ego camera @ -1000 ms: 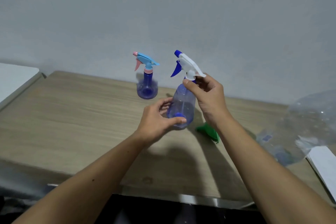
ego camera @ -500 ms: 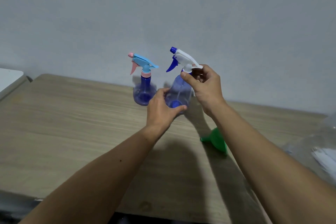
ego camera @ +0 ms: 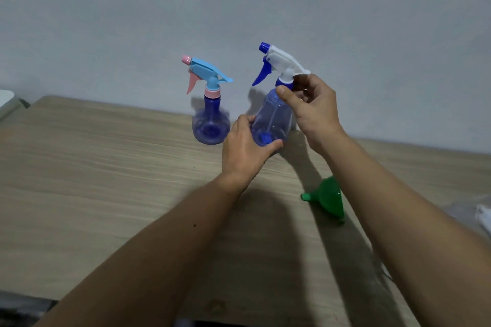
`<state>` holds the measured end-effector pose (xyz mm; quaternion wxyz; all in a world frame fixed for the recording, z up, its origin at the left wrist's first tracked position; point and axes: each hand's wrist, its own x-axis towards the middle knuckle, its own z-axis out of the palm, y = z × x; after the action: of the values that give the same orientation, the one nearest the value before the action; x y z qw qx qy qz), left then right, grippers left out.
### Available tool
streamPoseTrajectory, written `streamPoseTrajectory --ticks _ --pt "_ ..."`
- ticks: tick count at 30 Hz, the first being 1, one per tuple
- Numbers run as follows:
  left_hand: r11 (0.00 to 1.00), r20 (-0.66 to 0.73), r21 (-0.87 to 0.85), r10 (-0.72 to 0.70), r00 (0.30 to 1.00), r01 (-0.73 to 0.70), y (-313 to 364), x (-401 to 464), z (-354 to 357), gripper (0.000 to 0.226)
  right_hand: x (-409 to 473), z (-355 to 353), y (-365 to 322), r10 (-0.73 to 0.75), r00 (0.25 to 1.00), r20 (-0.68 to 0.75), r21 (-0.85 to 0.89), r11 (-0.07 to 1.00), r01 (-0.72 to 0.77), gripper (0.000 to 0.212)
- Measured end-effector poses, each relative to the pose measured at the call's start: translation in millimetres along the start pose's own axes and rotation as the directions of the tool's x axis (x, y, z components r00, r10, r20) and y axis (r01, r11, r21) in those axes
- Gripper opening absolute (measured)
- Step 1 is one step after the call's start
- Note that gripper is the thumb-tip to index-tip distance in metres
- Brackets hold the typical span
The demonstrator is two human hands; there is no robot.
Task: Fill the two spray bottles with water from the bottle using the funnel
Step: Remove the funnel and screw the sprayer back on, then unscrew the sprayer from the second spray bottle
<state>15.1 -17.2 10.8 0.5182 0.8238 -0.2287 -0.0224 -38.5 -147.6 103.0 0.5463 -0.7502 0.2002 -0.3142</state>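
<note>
Head view: white-and-blue spray bottle [ego camera: 272, 119] is held w/ both hands near the desk's [ego camera: 106, 180] back edge, just beside the wall. Left hand [ego camera: 245, 148] is wrapped round the lower body, thumb across the front near the base; whether the base touches the desk can't be told. Right hand [ego camera: 310, 109] is pinched on the blue collar below the white trigger head, fingers curled round the neck, so both grips are closed on the same bottle.

Handling, as judged: bottle looks empty, so it should be light; thin clear plastic will likely flex if squeezed hard. Smooth walls may slip, esp. once wet. Best hold appears to be what is used now, body steadied low and collar taken for unscrewing. Trigger head should not be used as a lever.

Looks: body is translucent blue-tinted, cone-shaped, w/ a dip tube and blue end piece seen inside. Nozzle tip and trigger are dark blue, head white.

Second spray bottle [ego camera: 211, 119], round-bellied w/ light-blue head and pink trigger, stands untouched just to the left. Green funnel [ego camera: 328, 199] lies on its side on the desk, near the right forearm. Water bottle is not clearly seen; only a blurred clear shape is at the right edge.
</note>
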Motion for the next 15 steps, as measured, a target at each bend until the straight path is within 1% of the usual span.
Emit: streamPoseTrajectory --ticks 5,8,10,11,13,15 --pt "0.997 0.033 0.082 0.006 0.999 -0.008 4.5 0.1 -2.3 0.085 -5.4 -1.2 -3.6 0.001 1.000 0.015 -0.032 0.999 0.000 0.039" --pt "0.994 0.080 0.101 0.027 0.996 -0.035 7.3 -6.2 -5.8 0.101 -13.4 -1.0 -7.4 0.010 1.000 -0.004 -0.012 1.000 -0.011 0.046" --pt "0.996 0.098 0.094 0.002 0.995 -0.011 9.1 -14.0 -14.2 0.114 -20.7 -1.0 -8.1 0.022 1.000 -0.022 0.010 1.000 -0.022 0.052" --pt "0.997 0.095 0.080 -0.004 0.995 -0.003 7.9 -17.9 -20.2 0.115 -24.1 -0.7 -7.4 0.028 0.999 -0.043 0.015 1.000 -0.027 0.055" --pt "0.999 0.081 0.028 0.017 0.997 -0.019 1.0 -27.0 -36.4 0.105 -33.9 0.5 -5.9 0.026 0.993 -0.115 0.014 1.000 -0.025 0.060" --pt "0.998 0.045 0.004 0.059 0.997 -0.059 -9.2 -35.7 -56.4 0.086 -48.5 3.5 -5.6 -0.003 0.977 -0.212 0.002 1.000 0.004 0.059"
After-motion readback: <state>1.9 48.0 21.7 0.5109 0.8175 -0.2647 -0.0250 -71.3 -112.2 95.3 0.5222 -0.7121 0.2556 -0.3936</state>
